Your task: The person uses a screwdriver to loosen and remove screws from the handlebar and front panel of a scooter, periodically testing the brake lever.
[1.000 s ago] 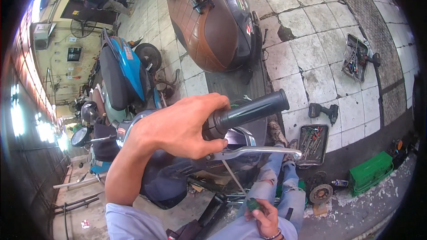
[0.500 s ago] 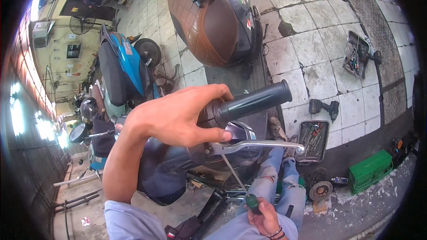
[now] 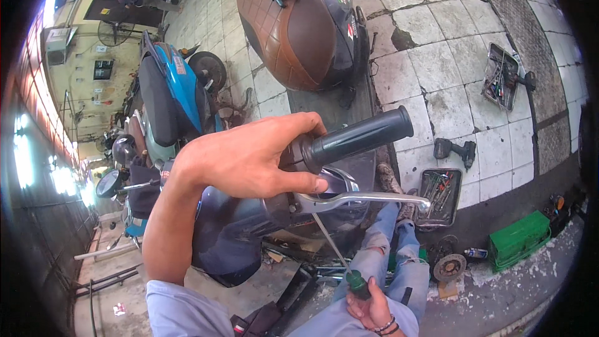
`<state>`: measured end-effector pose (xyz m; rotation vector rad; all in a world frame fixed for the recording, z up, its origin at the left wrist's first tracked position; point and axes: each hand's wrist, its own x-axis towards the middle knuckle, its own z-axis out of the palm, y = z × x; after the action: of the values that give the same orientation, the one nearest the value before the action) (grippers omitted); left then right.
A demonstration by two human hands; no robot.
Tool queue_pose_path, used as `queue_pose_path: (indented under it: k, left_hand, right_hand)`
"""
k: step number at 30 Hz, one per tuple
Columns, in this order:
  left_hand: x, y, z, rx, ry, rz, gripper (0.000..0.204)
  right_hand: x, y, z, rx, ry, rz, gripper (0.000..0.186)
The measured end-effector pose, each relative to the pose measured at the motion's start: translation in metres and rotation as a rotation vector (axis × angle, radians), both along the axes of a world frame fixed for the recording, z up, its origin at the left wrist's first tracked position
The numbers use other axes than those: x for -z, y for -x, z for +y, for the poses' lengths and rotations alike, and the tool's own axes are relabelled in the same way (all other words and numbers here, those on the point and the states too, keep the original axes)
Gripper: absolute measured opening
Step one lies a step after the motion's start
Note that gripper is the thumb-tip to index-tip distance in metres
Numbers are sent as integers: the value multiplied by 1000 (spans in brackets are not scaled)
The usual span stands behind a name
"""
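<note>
Handlebar [image 3: 365,136] and silver lever [image 3: 368,197] stood before me, between my left hand's hold and the tiled floor behind.
My left grip [image 3: 240,157] was closed partway round the handlebar's dark inner collar, thumb along the lever's root, fingertips mostly hidden. Smooth black rubber, faintly ridged lengthwise, slanted up to the right and ended in a flared rim; below it the polished metal lever ran in a shallow curve to a rounded knob. Low over my lap, my right grip [image 3: 373,309] was wrapped snugly round the screwdriver's [image 3: 357,283] chunky green handle, its thin, straight shaft sloping up towards the lever's root; I couldn't tell whether the tip touched. Beyond lay a diamond-stitched brown seat [image 3: 284,43] and chipped, grimy white tiles [image 3: 446,65].
</note>
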<state>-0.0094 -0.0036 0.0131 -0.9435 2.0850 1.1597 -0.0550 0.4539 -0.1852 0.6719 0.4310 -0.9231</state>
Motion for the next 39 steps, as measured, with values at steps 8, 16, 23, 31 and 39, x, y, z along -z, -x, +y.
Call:
queue_pose_path:
  k: [8,16,23,31,39]
  left_hand:
    - [5,-4,-1,43,17,59,61]
    - [5,-4,-1,43,11,45,61]
    - [7,-5,0,69,37,84,60]
    - [3,-5,0,65,41,43,63]
    - [-1,-4,2,87,71,40,64]
  right_hand:
    - [15,7,13,28,198,134,60]
    - [-10,4,-14,1,119,288,78]
    - [18,-8,14,62,270,-102,77]
    - [-18,11,-14,-148,241,289,76]
    - [-44,-6,-28,18,181,833,40]
